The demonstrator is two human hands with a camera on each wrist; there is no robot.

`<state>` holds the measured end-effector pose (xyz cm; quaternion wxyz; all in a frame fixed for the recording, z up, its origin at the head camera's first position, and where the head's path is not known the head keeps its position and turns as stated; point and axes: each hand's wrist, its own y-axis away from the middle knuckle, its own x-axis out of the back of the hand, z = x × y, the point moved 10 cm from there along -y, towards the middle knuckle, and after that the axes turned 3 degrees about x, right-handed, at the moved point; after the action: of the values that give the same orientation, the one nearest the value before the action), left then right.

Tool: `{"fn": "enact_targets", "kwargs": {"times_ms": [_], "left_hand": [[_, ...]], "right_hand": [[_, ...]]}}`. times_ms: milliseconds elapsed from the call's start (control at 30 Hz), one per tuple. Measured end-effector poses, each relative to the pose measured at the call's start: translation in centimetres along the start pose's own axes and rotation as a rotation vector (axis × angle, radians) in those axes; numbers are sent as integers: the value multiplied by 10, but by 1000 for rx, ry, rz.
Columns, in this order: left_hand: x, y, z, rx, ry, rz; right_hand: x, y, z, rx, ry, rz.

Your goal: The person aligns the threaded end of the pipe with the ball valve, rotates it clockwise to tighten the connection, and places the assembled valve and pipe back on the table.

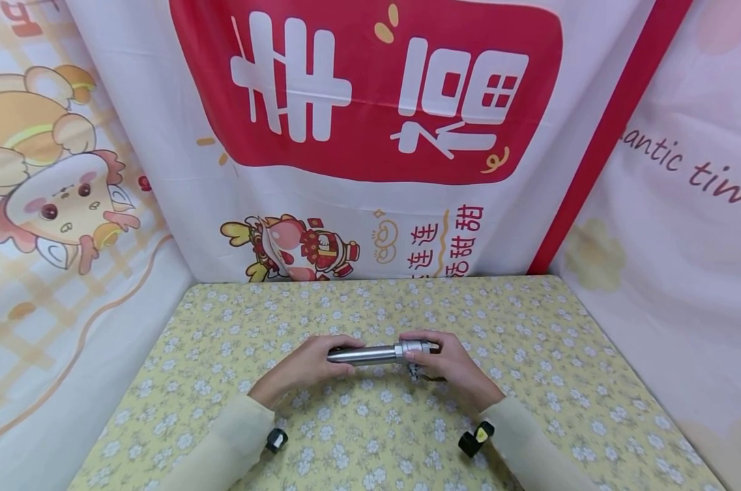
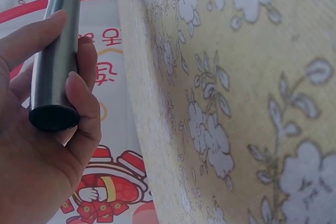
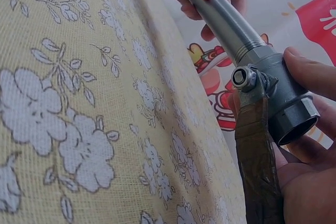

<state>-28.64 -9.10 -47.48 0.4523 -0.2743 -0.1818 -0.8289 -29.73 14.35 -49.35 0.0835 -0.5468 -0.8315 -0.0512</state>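
Note:
A silvery metal pipe (image 1: 366,355) is joined at its right end to a ball valve (image 1: 411,349), and both are held above the table. My left hand (image 1: 318,360) grips the pipe near its free end, thumb along one side and fingers curled round the other, as the left wrist view shows. Around the valve body curl the fingers of my right hand (image 1: 445,358). In the right wrist view the valve's lever handle (image 3: 255,156), wrapped in brown tape, hangs from a nut on the side. The valve's open threaded end faces that wrist camera.
A yellow flowered cloth (image 1: 370,443) covers the table. White printed curtains (image 1: 370,204) enclose it at the back and both sides. Dark straps with small devices (image 1: 276,440) sit on both wrists.

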Motion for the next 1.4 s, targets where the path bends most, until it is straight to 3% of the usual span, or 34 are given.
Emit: {"fn": "enact_targets", "kwargs": {"times_ms": [400, 933, 1400], "left_hand": [[1, 2, 0, 43, 23, 4], [-1, 1, -3, 45, 22, -24], [-2, 0, -2, -5, 18, -31]], "right_hand": [[0, 0, 2, -10, -2, 5], [0, 1, 5, -55, -40, 10], [1, 2, 7, -51, -28, 5]]}}
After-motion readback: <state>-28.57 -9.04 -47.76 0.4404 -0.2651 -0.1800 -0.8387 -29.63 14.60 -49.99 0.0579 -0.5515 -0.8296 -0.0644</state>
